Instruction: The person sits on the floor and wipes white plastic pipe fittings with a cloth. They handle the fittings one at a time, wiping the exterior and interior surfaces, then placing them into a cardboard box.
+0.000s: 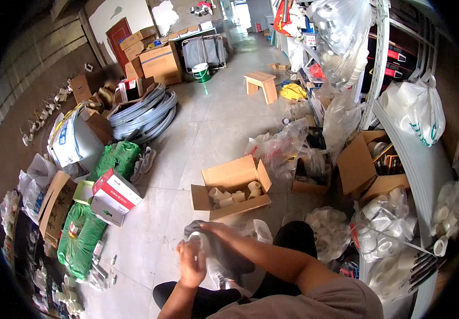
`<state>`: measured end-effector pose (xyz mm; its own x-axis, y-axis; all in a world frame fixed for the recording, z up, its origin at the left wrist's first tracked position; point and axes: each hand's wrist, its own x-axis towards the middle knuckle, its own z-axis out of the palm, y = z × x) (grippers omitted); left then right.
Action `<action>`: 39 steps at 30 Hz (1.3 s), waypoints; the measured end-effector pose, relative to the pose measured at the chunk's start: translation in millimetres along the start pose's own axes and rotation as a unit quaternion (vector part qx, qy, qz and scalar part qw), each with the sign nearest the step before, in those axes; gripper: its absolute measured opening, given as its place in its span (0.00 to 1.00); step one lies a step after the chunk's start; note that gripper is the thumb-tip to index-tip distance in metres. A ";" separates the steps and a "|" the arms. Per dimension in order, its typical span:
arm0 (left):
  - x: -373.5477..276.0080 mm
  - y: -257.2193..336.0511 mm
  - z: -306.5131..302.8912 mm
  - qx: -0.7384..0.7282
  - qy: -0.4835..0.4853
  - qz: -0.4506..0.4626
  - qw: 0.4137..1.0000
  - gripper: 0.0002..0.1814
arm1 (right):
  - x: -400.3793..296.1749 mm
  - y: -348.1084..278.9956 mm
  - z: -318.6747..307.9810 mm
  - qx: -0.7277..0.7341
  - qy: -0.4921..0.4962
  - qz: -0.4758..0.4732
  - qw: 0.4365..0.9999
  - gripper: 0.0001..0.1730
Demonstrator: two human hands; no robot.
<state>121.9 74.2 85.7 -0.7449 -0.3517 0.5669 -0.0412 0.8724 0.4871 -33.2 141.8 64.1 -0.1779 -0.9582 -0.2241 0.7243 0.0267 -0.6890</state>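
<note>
My left hand (192,261) is closed around a white plastic pipe fitting (199,239), held upright over my lap. My right hand (209,228) is at the fitting's far side with a grey cloth (193,226) under its fingers; the hand is blurred. Just beyond the hands, an open cardboard box (229,175) on the floor holds several white pipe fittings (226,198). Beside my right forearm lies a clear plastic bag (262,231).
Bags of fittings (328,231) and an open carton (357,169) crowd the right, by a metal rack (377,60). Green bundles (80,239), a red-white box (116,195) and coiled pipe (146,115) line the left. A wooden stool (260,81) stands farther off.
</note>
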 end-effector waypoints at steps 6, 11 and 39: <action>1.1 -29.9 18.8 -0.177 0.059 -0.191 0.964 0.12 | -10.0 30.9 30.6 -0.549 0.104 -0.507 0.657 0.22; -7.2 -30.6 24.6 -0.209 -0.015 -0.230 0.950 0.09 | -14.2 20.5 25.3 -0.543 0.127 -0.415 0.719 0.25; 2.8 -19.9 12.3 -0.215 0.065 -0.264 0.938 0.10 | -20.4 0.3 15.1 -0.435 0.038 -0.407 0.802 0.41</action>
<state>112.4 60.0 69.4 -0.6085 -0.7583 0.2340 -0.0880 0.3576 0.9297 -19.3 157.1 78.8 -0.4201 -0.7404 0.5247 -0.3859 -0.3776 -0.8417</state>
